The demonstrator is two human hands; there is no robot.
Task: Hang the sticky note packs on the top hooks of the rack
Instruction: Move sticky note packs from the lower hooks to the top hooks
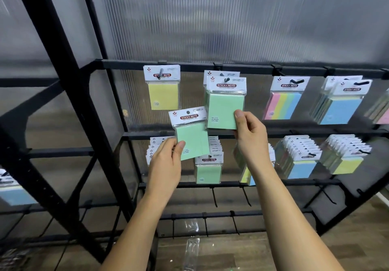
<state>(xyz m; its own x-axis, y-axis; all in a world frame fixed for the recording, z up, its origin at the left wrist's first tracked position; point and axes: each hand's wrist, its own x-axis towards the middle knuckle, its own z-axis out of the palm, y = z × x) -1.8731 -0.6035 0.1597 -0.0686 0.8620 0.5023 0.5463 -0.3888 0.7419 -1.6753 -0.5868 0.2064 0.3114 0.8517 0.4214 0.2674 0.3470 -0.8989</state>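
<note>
My left hand (166, 161) pinches the lower left corner of a green sticky note pack (192, 138), held free in the air below the top row. My right hand (251, 136) pinches the lower right corner of another green pack (223, 108), whose header hole sits over the second top hook (226, 79). A further green pack hangs behind it on that hook. A yellow pack (163, 94) hangs on the first top hook (161, 73). Farther right on the top rail (252, 67) hang a multicolour pack (283, 104) and blue packs (341, 106).
The middle rail carries several stacked packs: green ones (208, 172) below my hands, blue ones (301, 165) and yellow ones (345, 161) to the right. Bare black hooks (214, 197) stick out of the lower rails. A thick black frame post (69, 94) slants across the left.
</note>
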